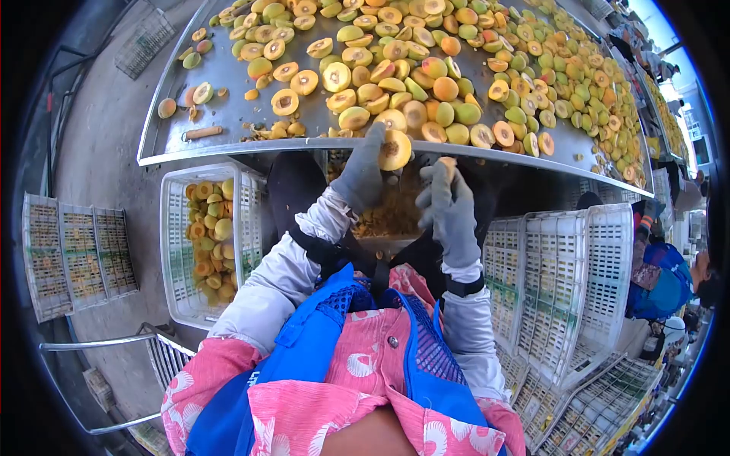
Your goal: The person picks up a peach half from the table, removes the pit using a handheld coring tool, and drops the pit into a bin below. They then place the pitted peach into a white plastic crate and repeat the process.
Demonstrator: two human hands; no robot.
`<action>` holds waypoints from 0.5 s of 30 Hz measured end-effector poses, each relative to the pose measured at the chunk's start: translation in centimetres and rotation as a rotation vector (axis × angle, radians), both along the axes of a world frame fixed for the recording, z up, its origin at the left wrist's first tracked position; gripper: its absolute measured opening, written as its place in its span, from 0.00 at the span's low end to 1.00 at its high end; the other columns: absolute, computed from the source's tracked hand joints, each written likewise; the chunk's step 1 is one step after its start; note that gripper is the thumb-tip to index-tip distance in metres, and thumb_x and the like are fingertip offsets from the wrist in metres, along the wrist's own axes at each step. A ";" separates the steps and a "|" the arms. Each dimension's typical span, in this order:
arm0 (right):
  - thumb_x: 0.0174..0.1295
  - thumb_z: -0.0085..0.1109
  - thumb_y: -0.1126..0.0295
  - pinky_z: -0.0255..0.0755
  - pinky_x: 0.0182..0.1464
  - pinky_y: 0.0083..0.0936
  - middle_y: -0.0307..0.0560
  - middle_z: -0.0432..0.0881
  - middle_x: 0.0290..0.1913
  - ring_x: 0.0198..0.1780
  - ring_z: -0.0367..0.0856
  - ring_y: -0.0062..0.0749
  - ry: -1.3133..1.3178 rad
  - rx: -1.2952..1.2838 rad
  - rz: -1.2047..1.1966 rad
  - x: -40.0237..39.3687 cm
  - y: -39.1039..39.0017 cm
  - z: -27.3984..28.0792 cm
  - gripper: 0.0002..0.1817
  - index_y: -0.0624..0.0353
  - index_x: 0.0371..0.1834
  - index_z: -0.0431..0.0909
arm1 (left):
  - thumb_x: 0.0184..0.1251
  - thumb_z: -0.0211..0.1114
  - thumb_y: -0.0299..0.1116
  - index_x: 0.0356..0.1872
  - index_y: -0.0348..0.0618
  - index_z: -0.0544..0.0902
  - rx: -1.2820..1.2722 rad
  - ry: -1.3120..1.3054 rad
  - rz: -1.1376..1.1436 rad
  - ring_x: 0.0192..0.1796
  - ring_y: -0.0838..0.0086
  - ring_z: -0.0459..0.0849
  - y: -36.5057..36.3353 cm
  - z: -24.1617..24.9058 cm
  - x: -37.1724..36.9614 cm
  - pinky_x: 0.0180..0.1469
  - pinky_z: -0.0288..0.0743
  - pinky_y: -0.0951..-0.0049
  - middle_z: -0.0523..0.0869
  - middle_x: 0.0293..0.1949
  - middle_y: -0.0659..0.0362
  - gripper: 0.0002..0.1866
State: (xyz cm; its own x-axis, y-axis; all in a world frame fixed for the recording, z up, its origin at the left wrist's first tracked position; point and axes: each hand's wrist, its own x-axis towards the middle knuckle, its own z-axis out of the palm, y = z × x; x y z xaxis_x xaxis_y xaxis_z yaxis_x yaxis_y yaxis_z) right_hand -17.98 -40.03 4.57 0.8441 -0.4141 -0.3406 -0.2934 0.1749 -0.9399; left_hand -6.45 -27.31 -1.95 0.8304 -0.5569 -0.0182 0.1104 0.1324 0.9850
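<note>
At the table's near edge, my left hand (363, 171), in a grey glove, holds a halved fruit (395, 150) with its cut face and round centre showing. To the right, my right hand (450, 209), also gloved, has its fingers curled round a small tan object (448, 163), too small to make out clearly. The two hands are apart. Beyond them, many halved yellow-green fruits (357, 118) are spread over the metal table (228, 83). A wooden-handled tool (203, 133) lies on the table at the left.
A white crate (249, 220) of fruit halves stands at the left below the table. More crates (498, 262) stand at the right, and others (61, 251) at the far left. A metal-framed chair (99, 344) is at the lower left. Another person (661, 281) is at the far right.
</note>
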 end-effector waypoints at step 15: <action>0.75 0.45 0.54 0.66 0.22 0.18 0.37 0.74 0.25 0.20 0.69 0.17 0.190 -0.026 0.257 -2.0 3.9 1.8 0.17 0.57 0.45 0.73 | 0.60 0.68 0.30 0.48 0.37 0.70 0.268 -0.714 0.168 0.45 0.57 0.87 1.7 1.1 -1.7 0.47 0.79 0.64 0.86 0.43 0.47 0.19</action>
